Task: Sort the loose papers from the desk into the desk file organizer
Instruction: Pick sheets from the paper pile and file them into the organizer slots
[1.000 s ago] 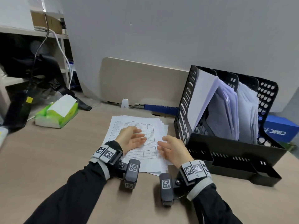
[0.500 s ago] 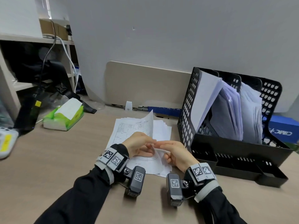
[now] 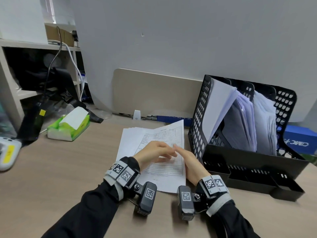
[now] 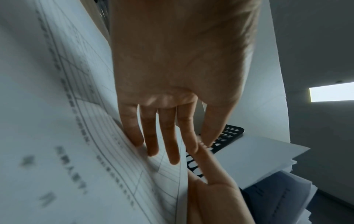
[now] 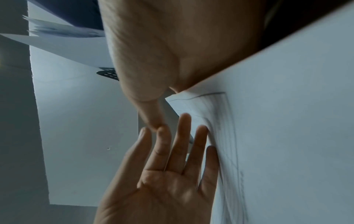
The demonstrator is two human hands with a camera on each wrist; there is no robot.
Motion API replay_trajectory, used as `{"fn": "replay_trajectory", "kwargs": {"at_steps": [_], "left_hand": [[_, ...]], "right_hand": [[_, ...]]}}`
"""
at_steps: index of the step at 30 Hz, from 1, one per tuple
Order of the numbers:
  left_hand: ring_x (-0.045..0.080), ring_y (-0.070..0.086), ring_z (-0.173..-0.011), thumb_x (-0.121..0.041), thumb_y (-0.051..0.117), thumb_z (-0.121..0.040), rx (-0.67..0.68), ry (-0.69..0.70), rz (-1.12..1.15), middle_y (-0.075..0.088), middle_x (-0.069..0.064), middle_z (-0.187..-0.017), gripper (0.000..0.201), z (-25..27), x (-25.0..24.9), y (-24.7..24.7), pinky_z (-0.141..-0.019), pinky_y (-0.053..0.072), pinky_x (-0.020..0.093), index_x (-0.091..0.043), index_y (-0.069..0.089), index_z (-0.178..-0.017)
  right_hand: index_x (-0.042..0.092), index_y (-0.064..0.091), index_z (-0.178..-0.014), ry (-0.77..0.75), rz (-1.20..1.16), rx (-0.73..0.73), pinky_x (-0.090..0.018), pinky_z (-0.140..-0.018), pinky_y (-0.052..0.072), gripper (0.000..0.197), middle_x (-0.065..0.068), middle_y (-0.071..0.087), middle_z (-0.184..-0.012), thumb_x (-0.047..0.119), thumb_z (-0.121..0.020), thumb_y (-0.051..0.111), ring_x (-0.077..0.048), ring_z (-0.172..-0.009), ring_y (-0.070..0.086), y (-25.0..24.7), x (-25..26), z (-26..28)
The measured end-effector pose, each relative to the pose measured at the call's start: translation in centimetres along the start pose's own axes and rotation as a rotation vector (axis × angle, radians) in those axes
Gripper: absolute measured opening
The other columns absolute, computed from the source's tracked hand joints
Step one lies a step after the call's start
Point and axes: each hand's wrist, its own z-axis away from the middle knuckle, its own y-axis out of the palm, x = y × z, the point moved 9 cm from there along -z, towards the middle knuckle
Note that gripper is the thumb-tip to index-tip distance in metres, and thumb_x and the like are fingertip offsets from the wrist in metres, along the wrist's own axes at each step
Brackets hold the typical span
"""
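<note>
White printed paper, the top sheet (image 3: 164,143) of the loose stack, curves up off the pile between the two hands. The left hand (image 3: 154,154) lies on its printed face with fingers (image 4: 151,136) straight and spread, gripping nothing. The right hand (image 3: 190,162) stands on edge at the sheet's right side, its fingers out straight behind the paper; whether the thumb pinches the edge I cannot tell. The two hands' fingertips meet near the sheet's right edge. Under the hands the rest of the papers (image 3: 130,136) lie flat on the desk (image 3: 60,169). Just right of the right hand stands the black mesh file organizer (image 3: 199,117), its slots holding upright papers. Well to the left of the left hand lies a green tissue pack (image 3: 68,126).
</note>
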Motion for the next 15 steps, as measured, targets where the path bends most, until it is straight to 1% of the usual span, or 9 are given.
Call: {"fn": "replay_trajectory", "kwargs": {"at_steps": [2,3,5,6,8,11,13,14,15], "left_hand": [[0.024,0.071,-0.098,-0.02,0.07,-0.092,-0.022,-0.02,0.001,0.076,0.013,-0.103,0.017,-0.1,0.4,-0.3,-0.095,0.056,0.033,-0.004,0.073,-0.098],[0.024,0.071,-0.093,-0.016,0.069,-0.091,-0.06,-0.037,0.013,0.076,0.015,-0.101,0.017,-0.2,0.6,-0.8,-0.092,0.056,0.033,-0.002,0.072,-0.099],[0.023,0.067,-0.085,-0.012,0.068,-0.091,-0.161,-0.07,0.052,0.074,0.016,-0.094,0.018,-0.3,1.2,-2.3,-0.082,0.055,0.033,0.001,0.069,-0.103],[0.023,0.066,-0.082,-0.012,0.067,-0.091,-0.221,-0.08,0.074,0.073,0.014,-0.092,0.016,-0.2,1.3,-3.2,-0.078,0.055,0.033,0.0,0.068,-0.103],[0.023,0.065,-0.08,-0.011,0.067,-0.091,-0.346,-0.083,0.128,0.072,0.012,-0.093,0.012,0.2,1.5,-5.0,-0.075,0.057,0.033,-0.003,0.068,-0.1],[0.023,0.064,-0.079,-0.002,0.066,-0.089,-0.505,-0.08,0.202,0.069,0.012,-0.092,0.009,1.3,1.6,-7.5,-0.079,0.059,0.036,-0.005,0.07,-0.097],[0.024,0.062,-0.078,0.004,0.063,-0.087,-0.541,-0.099,0.216,0.066,0.013,-0.092,0.015,1.9,2.1,-8.7,-0.08,0.06,0.039,-0.006,0.069,-0.097],[0.024,0.062,-0.078,0.005,0.063,-0.085,-0.546,-0.099,0.224,0.066,0.015,-0.095,0.019,2.2,2.1,-9.0,-0.077,0.06,0.039,-0.006,0.068,-0.098],[0.025,0.061,-0.081,0.005,0.065,-0.083,-0.557,-0.091,0.234,0.066,0.015,-0.099,0.022,2.5,2.0,-9.4,-0.074,0.057,0.039,-0.008,0.067,-0.101]], "right_hand": [[0.005,0.07,-0.118,-0.038,0.058,-0.104,-0.036,-0.102,0.049,0.027,-0.008,0.072,-0.12,0.014,-0.094,0.063,-0.022,-0.116,0.065,-1.1,0.2,-0.1],[0.003,0.07,-0.115,-0.032,0.056,-0.128,-0.039,-0.1,0.052,0.026,-0.011,0.073,-0.116,0.001,-0.091,0.06,-0.025,-0.113,0.067,-1.3,0.1,-0.1],[0.0,0.071,-0.11,-0.004,0.072,-0.17,-0.045,-0.099,0.053,0.031,-0.015,0.073,-0.112,-0.012,-0.087,0.052,-0.031,-0.108,0.068,-1.5,0.0,0.0],[0.001,0.071,-0.108,0.003,0.089,-0.193,-0.046,-0.098,0.053,0.032,-0.015,0.073,-0.113,-0.012,-0.087,0.05,-0.032,-0.108,0.068,-1.7,0.0,0.2],[0.005,0.071,-0.103,0.012,0.115,-0.223,-0.041,-0.093,0.055,0.031,-0.014,0.072,-0.115,-0.011,-0.089,0.049,-0.028,-0.106,0.069,-1.6,0.4,0.6],[0.01,0.067,-0.087,0.009,0.137,-0.241,-0.025,-0.073,0.055,0.029,-0.01,0.07,-0.116,-0.011,-0.091,0.049,-0.019,-0.096,0.068,-1.2,1.6,1.2],[0.006,0.068,-0.098,-0.011,0.161,-0.236,-0.018,-0.064,0.052,0.026,-0.009,0.07,-0.116,-0.011,-0.092,0.049,-0.012,-0.093,0.066,-1.0,2.8,1.5],[0.005,0.068,-0.107,-0.026,0.163,-0.231,-0.016,-0.062,0.052,0.027,-0.007,0.07,-0.114,-0.01,-0.093,0.049,-0.011,-0.093,0.067,-0.7,3.5,1.8],[0.006,0.068,-0.109,-0.045,0.161,-0.227,-0.017,-0.062,0.053,0.028,-0.004,0.071,-0.11,-0.008,-0.094,0.049,-0.011,-0.092,0.067,-0.5,4.3,2.1]]}}
